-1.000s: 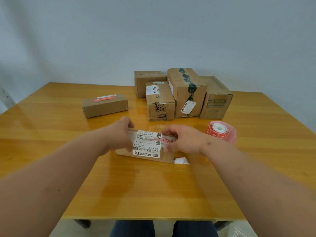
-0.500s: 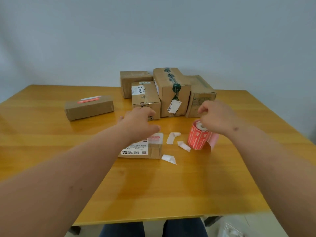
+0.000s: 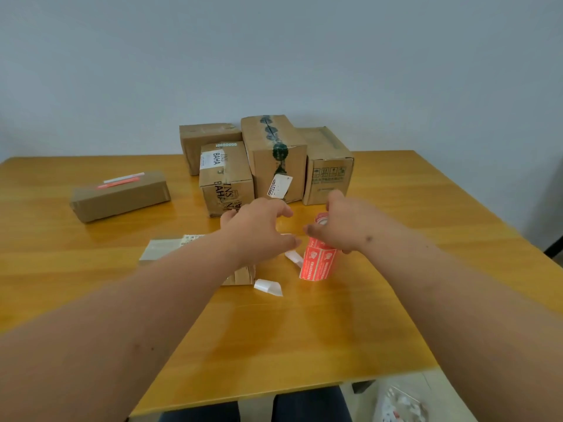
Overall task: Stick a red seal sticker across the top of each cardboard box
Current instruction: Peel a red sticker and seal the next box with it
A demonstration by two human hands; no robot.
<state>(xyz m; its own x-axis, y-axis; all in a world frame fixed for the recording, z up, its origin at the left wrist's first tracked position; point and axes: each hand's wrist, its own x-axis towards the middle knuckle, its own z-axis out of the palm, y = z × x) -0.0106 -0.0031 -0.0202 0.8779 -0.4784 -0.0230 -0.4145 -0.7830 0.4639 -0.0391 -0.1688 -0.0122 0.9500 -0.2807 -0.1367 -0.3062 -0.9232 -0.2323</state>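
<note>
The left forearm point(image 3: 170, 284) covers most of the flat cardboard box point(image 3: 161, 246), leaving only its far-left corner and a bit of its near-right end in sight; any seal on its top is out of sight. The right hand point(image 3: 341, 223) hides the upper part of the red sticker roll point(image 3: 318, 264), and whether its grip closes on the roll cannot be told. Left of the roll, the left hand point(image 3: 259, 229) is motion-blurred. The roll's print is too small to read. A paper scrap point(image 3: 294, 257) left of the roll is partly hidden. The surface point(image 3: 304, 345) is cut off at the left edge.
</note>
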